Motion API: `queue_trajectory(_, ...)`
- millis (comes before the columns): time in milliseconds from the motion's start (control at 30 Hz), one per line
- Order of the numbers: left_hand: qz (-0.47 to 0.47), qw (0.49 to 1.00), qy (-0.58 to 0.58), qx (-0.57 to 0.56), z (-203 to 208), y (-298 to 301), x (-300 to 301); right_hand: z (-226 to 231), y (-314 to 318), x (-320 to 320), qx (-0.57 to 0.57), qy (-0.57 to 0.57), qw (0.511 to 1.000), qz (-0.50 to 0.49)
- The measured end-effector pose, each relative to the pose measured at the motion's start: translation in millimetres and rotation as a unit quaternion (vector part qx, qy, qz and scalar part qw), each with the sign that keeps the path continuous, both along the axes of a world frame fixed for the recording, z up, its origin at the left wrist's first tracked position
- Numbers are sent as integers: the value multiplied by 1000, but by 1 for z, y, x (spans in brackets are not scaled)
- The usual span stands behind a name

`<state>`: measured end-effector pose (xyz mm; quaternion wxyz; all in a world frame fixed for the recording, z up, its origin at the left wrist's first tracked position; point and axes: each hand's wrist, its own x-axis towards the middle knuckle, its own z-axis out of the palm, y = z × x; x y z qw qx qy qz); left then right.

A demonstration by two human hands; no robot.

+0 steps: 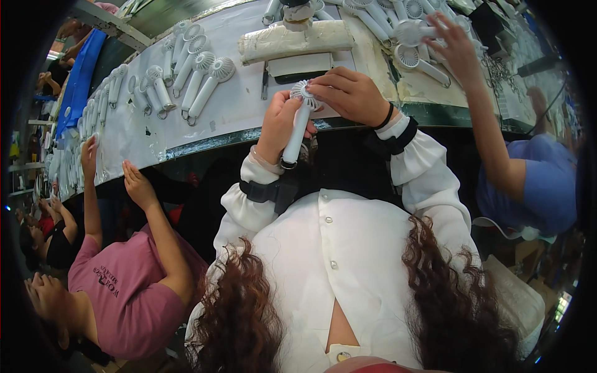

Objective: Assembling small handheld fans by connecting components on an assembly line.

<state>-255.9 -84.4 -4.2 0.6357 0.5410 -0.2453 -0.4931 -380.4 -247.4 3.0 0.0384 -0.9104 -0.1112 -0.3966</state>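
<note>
A white handheld fan (295, 135) with a round slotted head is held near the table's front edge, its handle slanting down toward me and a dark ring at its lower end. My left hand (274, 129) is closed around the fan just under its head. The fingertips of my right hand (356, 94) press on the right side of the fan's head, with the fingers bent together. Part of the left fingers is hidden behind the handle. Just beyond both hands lies a dark flat object (303, 78), partly covered by a pale block.
A cream wrapped fixture (297, 43) stands ahead of me. Several white fans (209, 88) lie to the left, others (368, 22) at far right. A co-worker's hand (453, 48) reaches over the right side; another person's hand (139, 185) is by the table's left edge.
</note>
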Motion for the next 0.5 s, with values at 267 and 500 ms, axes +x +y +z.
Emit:
queue_trajectory(267, -6, 1000, -5, 0, -2, -1, 1, -6, 1, -2, 16, 5, 1000, -10)
queue_trajectory(500, 0, 1000, 0, 6, 4, 0, 0, -7, 1, -1, 35, 4, 999, 5)
